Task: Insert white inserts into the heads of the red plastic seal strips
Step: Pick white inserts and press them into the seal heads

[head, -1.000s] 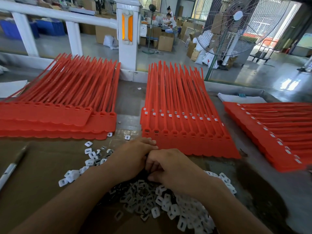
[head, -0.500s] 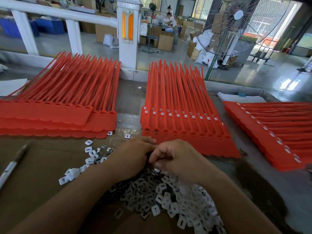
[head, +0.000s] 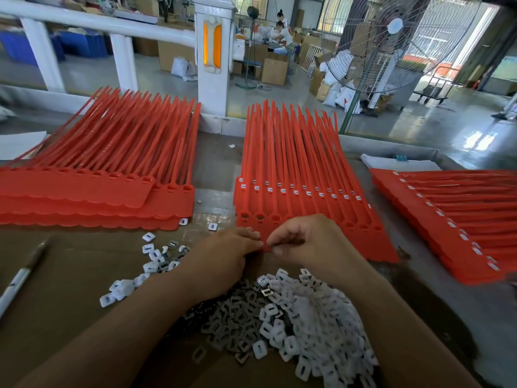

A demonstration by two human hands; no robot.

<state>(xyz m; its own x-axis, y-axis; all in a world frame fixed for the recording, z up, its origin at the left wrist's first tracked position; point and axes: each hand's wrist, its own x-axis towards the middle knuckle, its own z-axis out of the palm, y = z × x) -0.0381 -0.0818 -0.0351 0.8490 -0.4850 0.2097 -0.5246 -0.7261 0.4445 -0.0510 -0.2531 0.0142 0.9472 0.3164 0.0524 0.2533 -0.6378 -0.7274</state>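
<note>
Hemming left hand [head: 223, 256] and right hand [head: 310, 243], curled, grip unclear: white inserts [head: 307, 317], red strips [head: 293, 169].

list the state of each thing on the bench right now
left stack, heads empty, no inserts
middle stack, back row heads fitted with inserts, front row heads empty
right stack, heads fitted with inserts
white inserts, loose in a heap
left hand, fingers curled at middle stack's near edge, grip hidden
right hand, fingertips pinched together, contents hidden
pen, lying flat
</note>
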